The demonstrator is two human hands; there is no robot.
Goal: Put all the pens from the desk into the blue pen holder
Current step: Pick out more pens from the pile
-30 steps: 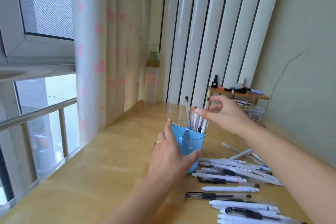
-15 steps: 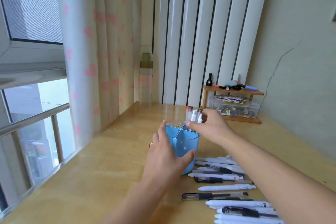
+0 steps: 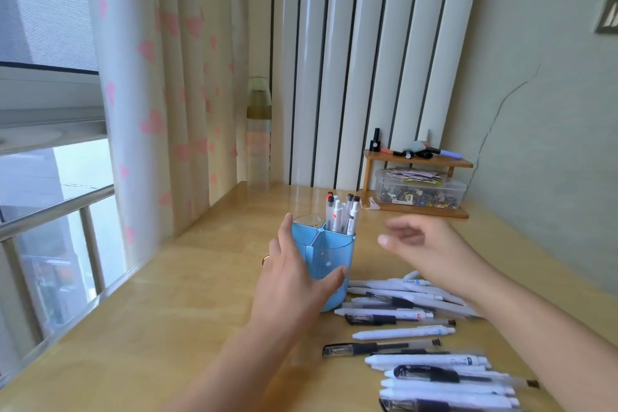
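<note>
Holder [image 3: 331, 252] in L hand [image 3: 294, 281], R hand [image 3: 431, 247] empty beside

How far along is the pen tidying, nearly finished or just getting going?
Early days. Done: a handful of pens stand in one compartment of the blue holder. In hand: the left hand steadies the holder; the right hand hovers open and empty beside it. Left: well over a dozen pens lie on the desk.

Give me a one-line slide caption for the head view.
Left hand steadies the blue pen holder; empty right hand hovers above loose pens.
</note>
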